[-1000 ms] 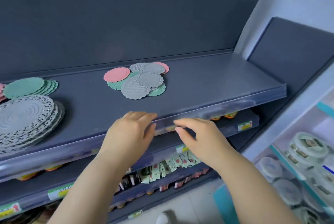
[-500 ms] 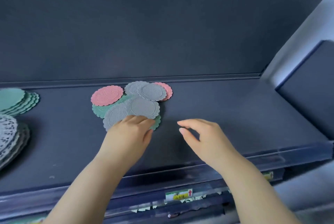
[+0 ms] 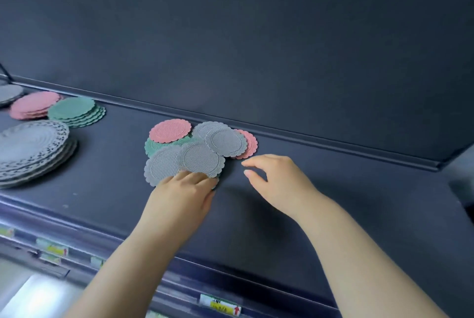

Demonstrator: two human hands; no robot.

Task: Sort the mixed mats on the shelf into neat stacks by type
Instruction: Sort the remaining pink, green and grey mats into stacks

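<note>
seven or so small scalloped mats in a mixed pile point(image 3: 200, 149) on the shelf, both hands at it

the pile lay mid-shelf near the back edge: ribbed round mats in pink point(image 3: 170, 131), grey point(image 3: 200, 160) and green point(image 3: 154, 147), overlapping untidily. the left hand point(image 3: 182, 197) rested on the pile's front edge, its fingers fairly straight and lying flat on the front grey mats, gripping nothing that could be seen. the right hand point(image 3: 279, 181) hovered just beside the pile's right side, fingers loosely curved, thumb and forefinger apart, holding nothing. the shelf point(image 3: 333, 189) was dark grey with a dark back panel point(image 3: 256, 48). well to the left sat a pink stack point(image 3: 34, 104), a green stack point(image 3: 74, 111) touching it, and a stack of larger grey lacy mats point(image 3: 30, 148). yellow price labels point(image 3: 223, 307) showed on the rail below.
</note>
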